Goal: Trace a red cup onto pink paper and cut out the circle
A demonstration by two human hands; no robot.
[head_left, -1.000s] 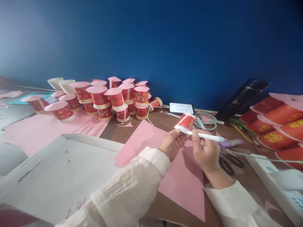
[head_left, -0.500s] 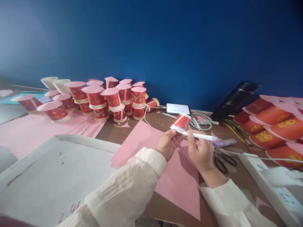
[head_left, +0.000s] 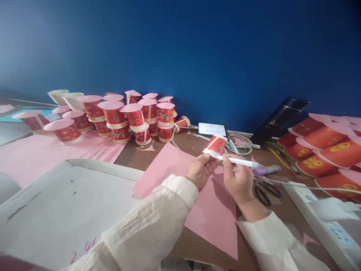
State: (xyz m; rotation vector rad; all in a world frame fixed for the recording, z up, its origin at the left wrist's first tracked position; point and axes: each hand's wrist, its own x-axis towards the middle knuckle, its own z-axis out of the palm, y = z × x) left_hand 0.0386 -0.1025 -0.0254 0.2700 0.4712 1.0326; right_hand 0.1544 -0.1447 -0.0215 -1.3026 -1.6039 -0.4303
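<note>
My left hand (head_left: 200,171) grips the white rim end of a small red paper cup (head_left: 216,144), which is tilted above the desk. In my right hand (head_left: 239,180) is a white marker pen (head_left: 241,162) with a pale blue end on the right. Its other end points left to the cup's rim, close to my left fingers; I cannot tell whether it touches. Beneath both hands lies a pink paper sheet (head_left: 214,222), partly covered by my sleeves.
Red paper cups topped with pink discs (head_left: 132,116) stand stacked at the left. Cups with yellow writing (head_left: 338,152) fill the right side, near a black bottle (head_left: 280,116). Scissors (head_left: 262,194), a glue stick (head_left: 266,170), a phone (head_left: 212,130) and a power strip (head_left: 332,226) lie around.
The view has shifted very slightly. Both hands keep their hold on the cup and the marker pen in nearly the same place.
</note>
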